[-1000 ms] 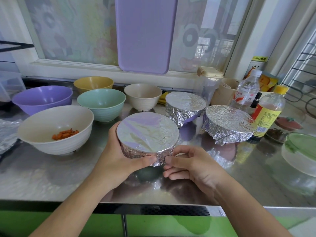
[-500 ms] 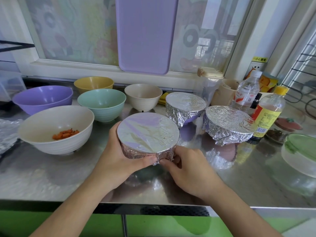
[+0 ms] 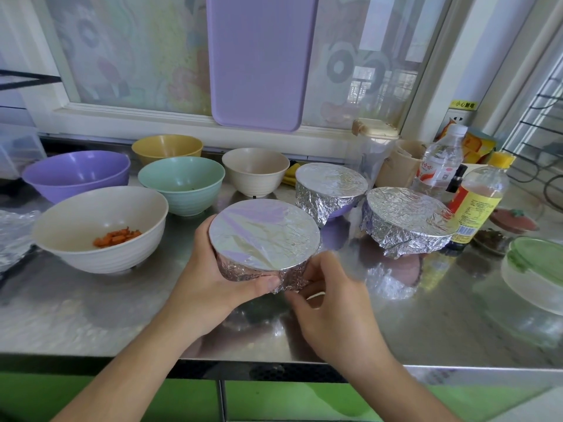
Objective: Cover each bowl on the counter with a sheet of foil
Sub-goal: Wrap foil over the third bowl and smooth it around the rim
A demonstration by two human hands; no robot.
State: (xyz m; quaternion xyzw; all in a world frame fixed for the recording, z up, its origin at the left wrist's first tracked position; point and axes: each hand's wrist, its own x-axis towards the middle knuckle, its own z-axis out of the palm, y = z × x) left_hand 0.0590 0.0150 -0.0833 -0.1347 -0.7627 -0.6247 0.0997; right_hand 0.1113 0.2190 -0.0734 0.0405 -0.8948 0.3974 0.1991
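A foil-covered bowl [image 3: 263, 236] is held just above the steel counter [image 3: 91, 312] near its front edge. My left hand [image 3: 210, 278] grips its left side, thumb along the front foil. My right hand [image 3: 332, 303] has its fingers curled against the crumpled foil at the bowl's lower right. Two more foil-covered bowls [image 3: 330, 188] [image 3: 406, 219] stand behind to the right. Uncovered bowls sit at left: white with orange bits [image 3: 100, 226], purple [image 3: 76, 173], green [image 3: 181, 185], yellow [image 3: 167, 147], beige [image 3: 256, 170].
Crumpled foil [image 3: 13, 233] lies at the far left edge. Bottles [image 3: 438, 166] [image 3: 478, 199], cups and a green-lidded glass container [image 3: 539, 269] crowd the right. A purple board [image 3: 262, 59] leans on the window behind.
My right hand moved in from beside the bowl and now presses the foil at its lower right. The left hand keeps its hold.
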